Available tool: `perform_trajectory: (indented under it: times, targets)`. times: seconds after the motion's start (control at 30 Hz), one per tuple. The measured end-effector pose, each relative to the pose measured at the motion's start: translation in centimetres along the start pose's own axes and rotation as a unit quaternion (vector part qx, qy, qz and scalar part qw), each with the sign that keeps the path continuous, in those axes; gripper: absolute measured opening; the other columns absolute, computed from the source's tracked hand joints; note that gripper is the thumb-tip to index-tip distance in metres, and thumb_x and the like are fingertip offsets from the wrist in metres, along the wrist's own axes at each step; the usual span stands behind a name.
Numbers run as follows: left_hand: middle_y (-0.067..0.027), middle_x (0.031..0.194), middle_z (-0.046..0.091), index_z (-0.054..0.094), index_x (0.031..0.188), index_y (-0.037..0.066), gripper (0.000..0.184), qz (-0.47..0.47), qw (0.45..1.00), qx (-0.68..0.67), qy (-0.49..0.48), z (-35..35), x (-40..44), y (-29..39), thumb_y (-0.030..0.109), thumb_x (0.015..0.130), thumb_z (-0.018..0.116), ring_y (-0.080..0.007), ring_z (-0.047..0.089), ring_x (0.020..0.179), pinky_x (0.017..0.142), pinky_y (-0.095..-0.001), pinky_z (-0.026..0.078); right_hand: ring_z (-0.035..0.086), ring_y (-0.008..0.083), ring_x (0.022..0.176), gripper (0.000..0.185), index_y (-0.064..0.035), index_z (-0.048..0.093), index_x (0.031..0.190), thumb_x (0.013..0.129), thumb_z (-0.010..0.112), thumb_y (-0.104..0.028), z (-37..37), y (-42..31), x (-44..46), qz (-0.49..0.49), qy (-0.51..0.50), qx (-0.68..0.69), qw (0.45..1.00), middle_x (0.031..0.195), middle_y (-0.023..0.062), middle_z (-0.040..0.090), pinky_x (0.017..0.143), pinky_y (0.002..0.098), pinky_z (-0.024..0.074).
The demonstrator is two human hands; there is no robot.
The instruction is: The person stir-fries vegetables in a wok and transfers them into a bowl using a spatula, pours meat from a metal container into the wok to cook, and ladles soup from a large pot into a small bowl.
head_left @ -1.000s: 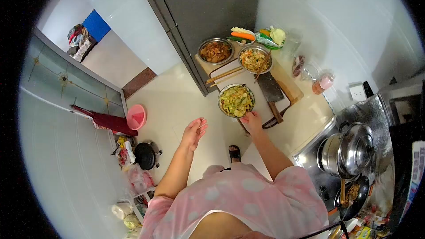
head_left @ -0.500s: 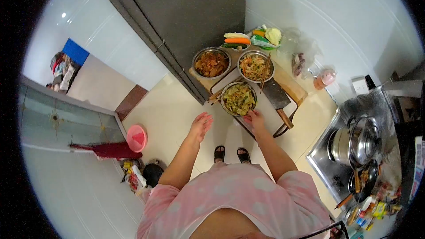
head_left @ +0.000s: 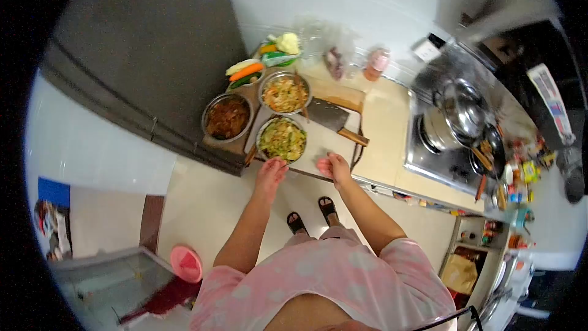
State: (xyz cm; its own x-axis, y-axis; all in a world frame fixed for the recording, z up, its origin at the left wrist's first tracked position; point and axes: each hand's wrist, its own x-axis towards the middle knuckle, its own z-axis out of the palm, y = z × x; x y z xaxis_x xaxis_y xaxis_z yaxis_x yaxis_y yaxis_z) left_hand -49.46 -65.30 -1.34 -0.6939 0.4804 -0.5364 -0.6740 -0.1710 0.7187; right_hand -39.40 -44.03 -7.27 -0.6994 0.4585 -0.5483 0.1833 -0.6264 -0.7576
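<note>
A metal bowl of cooked cabbage (head_left: 282, 138) sits at the front edge of the counter. My left hand (head_left: 271, 176) is at the bowl's near rim with its fingers extended; whether they touch it I cannot tell. To the right of the bowl, my right hand (head_left: 334, 167) is apart from it, fingers loosely curled and nothing visible in them. Behind stands a bowl of shredded food (head_left: 285, 93) with chopsticks on its right side. A bowl of brown stewed food (head_left: 228, 116) is at the left. A cleaver (head_left: 327, 114) lies on the white cutting board (head_left: 324, 147), its wooden handle pointing right.
A carrot (head_left: 247, 72) and other vegetables lie at the back by the grey refrigerator (head_left: 153, 55). A pink bottle (head_left: 376, 64) stands near the wall. On the stove at right are a lidded steel pot (head_left: 444, 125) and a wok (head_left: 490, 153). A pink basin (head_left: 185, 263) rests on the floor.
The view has turned rightward, bringing in more of the counter and stove. My right hand has come off the cabbage bowl's rim, while my left hand has come up to the bowl.
</note>
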Motion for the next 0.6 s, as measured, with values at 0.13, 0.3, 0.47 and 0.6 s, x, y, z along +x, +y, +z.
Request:
perform_trajectory:
  times: [0.13,0.3,0.47,0.6]
  targets:
    - [-0.0067,0.11,0.058,0.051,0.113,0.008,0.03,-0.019,0.996,0.057,-0.072,5.4,0.2,-1.5,0.025,0.09,0.057,-0.0195,0.058,0.097,0.083,-0.0335,0.045,0.062,0.0181,0.074,0.034,-0.0035,0.047,0.113,0.096,0.037,-0.032,-6.1,-2.2,-5.0,-0.019,0.033,0.018,0.999,0.09,0.0112,0.062,0.065,0.0296,0.0537]
    - [-0.0054,0.106,0.061,0.052,0.105,0.009,0.021,-0.034,0.985,0.095,-0.138,11.9,-0.6,-6.1,0.022,0.09,0.057,-0.0181,0.058,0.095,0.077,-0.0308,0.044,0.059,0.0156,0.067,0.039,-0.0048,0.05,0.112,0.096,0.033,-0.037,-13.4,-5.4,-12.6,-0.075,0.105,0.069,0.989,0.085,0.0094,0.063,0.061,0.0279,0.0511]
    - [-0.003,0.102,0.061,0.054,0.102,0.009,0.019,-0.047,0.963,0.147,-0.223,19.8,-4.1,-11.4,0.023,0.09,0.056,-0.0123,0.058,0.089,0.075,-0.0249,0.043,0.059,0.0146,0.066,0.039,-0.0068,0.052,0.11,0.097,0.032,-0.037,-22.5,-6.7,-20.0,-0.12,0.15,0.124,0.974,0.085,0.0079,0.063,0.062,0.0283,0.0495]
    - [-0.0008,0.099,0.06,0.055,0.101,0.011,0.017,-0.058,0.941,0.164,-0.292,28.1,-7.6,-18.8,0.022,0.089,0.057,-0.0111,0.057,0.087,0.071,-0.0242,0.044,0.058,0.0143,0.064,0.036,-0.0048,0.052,0.11,0.096,0.034,-0.032,-31.8,-6.5,-26.9,-0.165,0.178,0.158,0.957,0.082,0.0077,0.063,0.061,0.0273,0.0496]
